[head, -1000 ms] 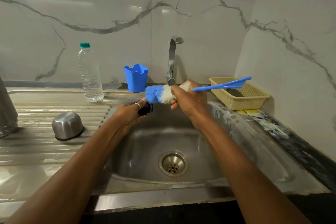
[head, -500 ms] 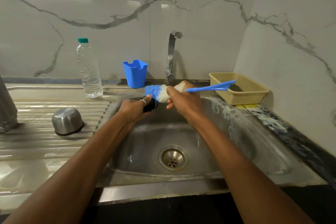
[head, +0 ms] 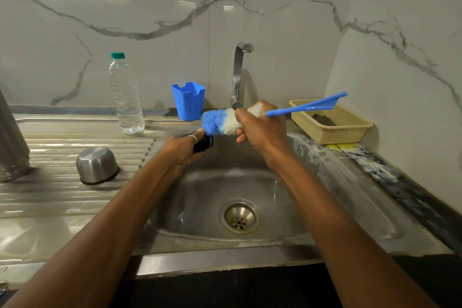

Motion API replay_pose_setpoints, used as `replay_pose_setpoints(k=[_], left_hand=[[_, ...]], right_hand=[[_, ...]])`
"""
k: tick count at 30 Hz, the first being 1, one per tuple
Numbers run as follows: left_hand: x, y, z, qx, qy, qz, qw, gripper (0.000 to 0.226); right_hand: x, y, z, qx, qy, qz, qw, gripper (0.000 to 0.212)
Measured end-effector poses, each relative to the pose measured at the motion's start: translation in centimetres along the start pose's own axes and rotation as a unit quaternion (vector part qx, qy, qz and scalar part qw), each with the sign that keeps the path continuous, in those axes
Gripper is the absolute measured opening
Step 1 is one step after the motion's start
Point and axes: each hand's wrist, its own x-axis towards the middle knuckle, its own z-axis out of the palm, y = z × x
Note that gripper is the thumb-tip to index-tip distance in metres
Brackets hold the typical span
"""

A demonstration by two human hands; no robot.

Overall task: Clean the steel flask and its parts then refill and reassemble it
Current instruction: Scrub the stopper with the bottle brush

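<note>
Flask stopper (head: 203, 144) gripped in L hand (head: 178, 151) over sink (head: 200, 197) — R hand (head: 261, 130) grips brush (head: 216, 122), bristles touching stopper.

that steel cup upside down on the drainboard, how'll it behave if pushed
The steel cup sits mouth-down on its wide rim, so it probably won't tip. The ribbed drainboard looks wet, so it may slide when pushed and feel slippery.

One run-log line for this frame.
step: scrubbing | left hand: holds black stopper over sink | right hand: grips bottle brush, bristles at stopper | steel cup: inverted on drainboard
</note>
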Motion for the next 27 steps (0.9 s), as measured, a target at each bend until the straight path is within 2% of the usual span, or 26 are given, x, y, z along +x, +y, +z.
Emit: replay_pose_setpoints(k=[3,7,9,12,16,21,25,27], left_hand=[[-0.3,-0.1,0.6,0.024,-0.007,-0.005,1.0,0.047],[-0.3,0.2,0.0,0.001,-0.005,-0.002,1.0,0.035],[-0.5,0.2,0.0,0.009,-0.007,-0.002,1.0,0.031],[-0.8,-0.2,0.1,0.028,-0.005,-0.004,1.0,0.042],[-0.5,0.0,-0.2,0.017,-0.008,-0.003,1.0,0.037],[-0.5,-0.3,0.6,0.038,-0.023,-0.002,0.999,0.05],[-0.2,0.2,0.0,0.02,-0.013,-0.004,1.0,0.042],[-0.4,0.2,0.1,0.017,-0.024,-0.008,1.0,0.042]], right_hand=[[-0.5,0.7,1.0,-0.023,-0.04,0.004,0.999,0.021],[0.3,-0.4,-0.3,0.022,0.009,0.008,1.0,0.016],[0.2,-0.3,-0.5,0.021,0.007,0.001,1.0,0.015],[-0.3,0.6,0.3,0.001,-0.032,0.017,0.999,0.02],[0.2,0.0,-0.5,0.027,0.0,0.022,0.999,0.019],[-0.2,0.7,0.5,-0.04,-0.038,-0.001,0.998,0.022],[0.5,-0.2,-0.6,-0.004,0.007,0.0,1.0,0.021],[0.2,0.0,-0.5,0.002,-0.002,0.002,1.0,0.02]])
